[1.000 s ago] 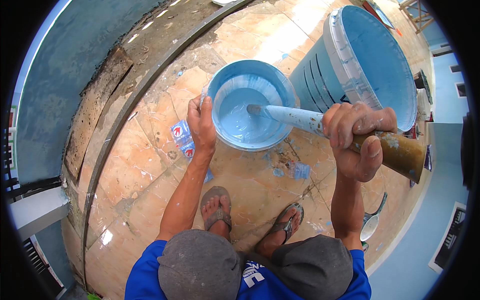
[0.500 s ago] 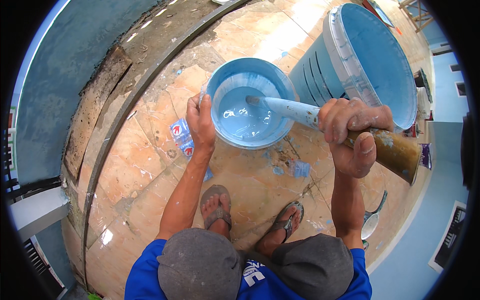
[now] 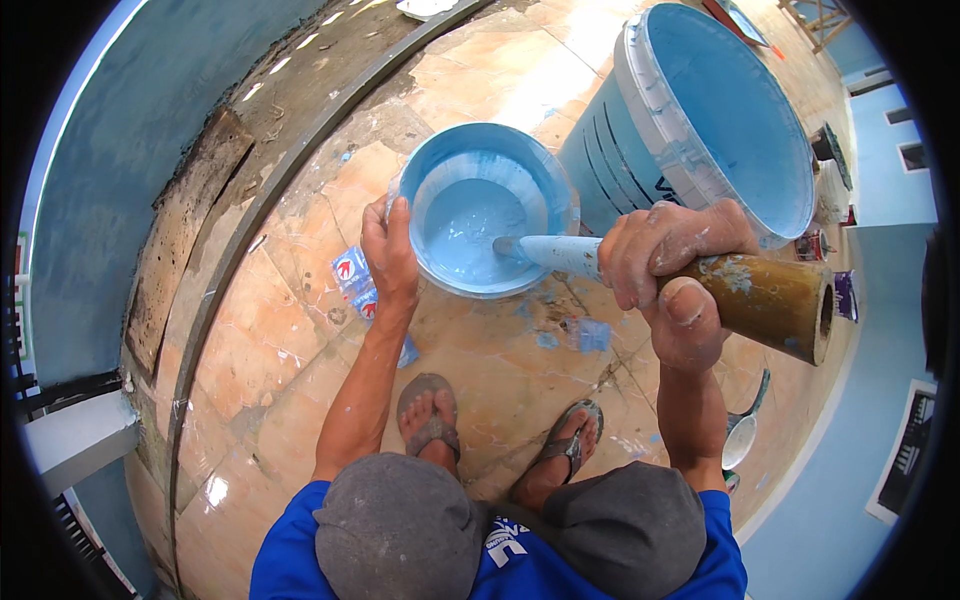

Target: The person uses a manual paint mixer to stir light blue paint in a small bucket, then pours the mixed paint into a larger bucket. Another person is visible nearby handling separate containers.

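My left hand [image 3: 392, 250] grips the left side of a small blue bucket [image 3: 556, 172], its thumb upright near the rim and its other fingers partly hidden. Light blue paint [image 3: 462, 230] lies in the bottom. A thick bamboo stick [image 3: 770, 310], smeared with blue at its lower part, slants down into this bucket from the right. Around its middle my right hand [image 3: 672, 270] is closed, paint specks on the fingers. The stick's lower end dips into the paint near the bucket's near right side.
A taller paint pail [image 3: 622, 130] stands right beside the bucket. Crumpled plastic wrappers [image 3: 352, 275] and paint spots lie on the tiled floor [image 3: 280, 350]. A raised edge [image 3: 215, 270] curves along the left. A white round-headed tool [image 3: 740, 440] lies at the right by the wall.
The stick's lower end has moved toward me inside the bucket, and its upper end has shifted slightly left. My left hand keeps its hold on the bucket.
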